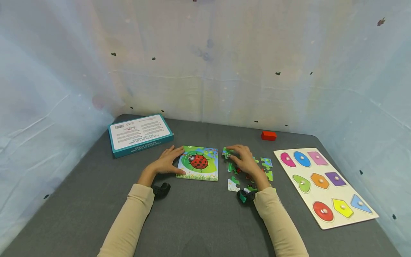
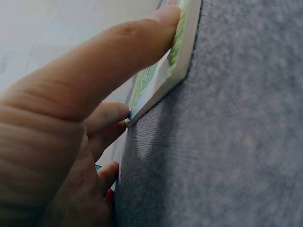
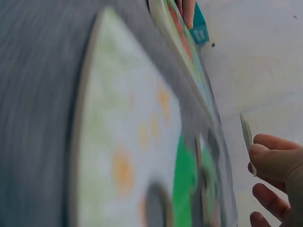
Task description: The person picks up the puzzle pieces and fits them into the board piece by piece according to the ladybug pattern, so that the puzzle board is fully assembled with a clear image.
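My left hand [image 1: 165, 163] rests at the left side of a square ladybug picture board [image 1: 199, 174], its thumb [image 2: 137, 45] lying on the near left corner. The other fingers of that hand reach along the board's left edge, one fingertip at the far left corner. To the right of the board, my right hand [image 1: 246, 161] pinches a small jigsaw piece [image 3: 247, 142] between thumb and fingers, raised above the table in the right wrist view. Below and around it lie several loose jigsaw pieces [image 1: 233, 185], green, white and red, some partly hidden by the hand and wrist.
A teal-edged box [image 1: 141, 134] with a white printed face lies at the back left. At the right is a wooden shape board [image 1: 309, 166] with coloured knobbed shapes. A red block [image 1: 268, 135] sits near the back edge of the grey table [image 1: 199, 214].
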Tool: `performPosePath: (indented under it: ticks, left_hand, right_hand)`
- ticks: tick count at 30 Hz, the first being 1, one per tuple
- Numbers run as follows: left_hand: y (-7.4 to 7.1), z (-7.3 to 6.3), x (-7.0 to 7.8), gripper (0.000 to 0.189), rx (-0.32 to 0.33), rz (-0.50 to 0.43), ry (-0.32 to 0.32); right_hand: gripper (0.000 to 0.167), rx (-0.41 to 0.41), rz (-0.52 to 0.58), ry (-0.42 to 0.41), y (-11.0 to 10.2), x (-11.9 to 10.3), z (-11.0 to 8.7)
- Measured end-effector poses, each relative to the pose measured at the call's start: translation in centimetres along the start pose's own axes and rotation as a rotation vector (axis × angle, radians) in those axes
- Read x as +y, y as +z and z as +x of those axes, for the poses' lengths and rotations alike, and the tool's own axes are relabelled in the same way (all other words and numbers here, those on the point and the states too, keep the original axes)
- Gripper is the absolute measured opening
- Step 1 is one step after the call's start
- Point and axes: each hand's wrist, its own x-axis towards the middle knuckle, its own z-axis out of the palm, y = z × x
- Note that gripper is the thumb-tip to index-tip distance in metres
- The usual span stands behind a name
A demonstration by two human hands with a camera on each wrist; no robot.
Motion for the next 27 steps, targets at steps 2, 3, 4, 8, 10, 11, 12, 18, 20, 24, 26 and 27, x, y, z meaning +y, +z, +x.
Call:
performPosePath:
  ticks: [2,3,4,8,10,11,12,18,20,24,26,27]
  left_hand:
    - [0.1,0.1,-0.1,0.097,-0.001,0.009,-0.003]
    - [0.1,0.1,-0.1,0.097,-0.001,0.013,-0.004]
    - [0.1,0.1,-0.1,0.097,-0.001,0.014,-0.006]
    - [0.0,0.0,0.0,0.096,0.001,0.010,-0.010]
    - [0.0,0.0,0.0,0.097,0.000,0.013,-0.011]
    - [0.0,0.0,0.1,0.097,0.000,0.018,-0.011]
    - [0.0,0.0,0.1,0.097,0.000,0.018,-0.012]
    - [0.0,-0.2,0.2,0.096,-0.002,0.013,-0.015]
    - [0.1,-0.1,0.2,0.096,-0.003,0.012,-0.014]
    - [0.1,0.0,0.2,0.096,-0.003,0.018,-0.013]
    - [0.1,0.0,0.1,0.096,-0.001,0.023,-0.008]
    - [0.0,0.0,0.2,0.095,-0.001,0.021,-0.008]
  right_hand:
    - [0.034,-0.008,-0.003,-0.024,0.3,-0.7,0.5]
    - [0.033,-0.012,-0.006,-0.030,0.5,-1.0,0.8]
    - [0.033,-0.016,-0.003,-0.036,0.8,-1.3,1.1]
    - [0.032,-0.031,0.033,-0.050,2.0,-2.8,2.3]
    - [0.032,-0.041,0.051,-0.070,2.7,-3.5,2.8]
    - [0.031,-0.047,0.057,-0.076,3.0,-3.8,3.0]
    - [0.031,-0.054,0.059,-0.081,3.4,-4.2,3.3]
    - [0.030,-0.108,0.078,-0.073,5.9,-5.3,4.2]
    - [0.029,-0.118,0.076,-0.065,6.7,-5.5,4.5]
    - [0.028,-0.122,0.039,-0.061,7.8,-6.2,4.9]
    - [0.028,-0.122,0.016,-0.059,8.1,-6.5,5.1]
    - [0.028,-0.121,0.008,-0.058,8.2,-6.7,5.3]
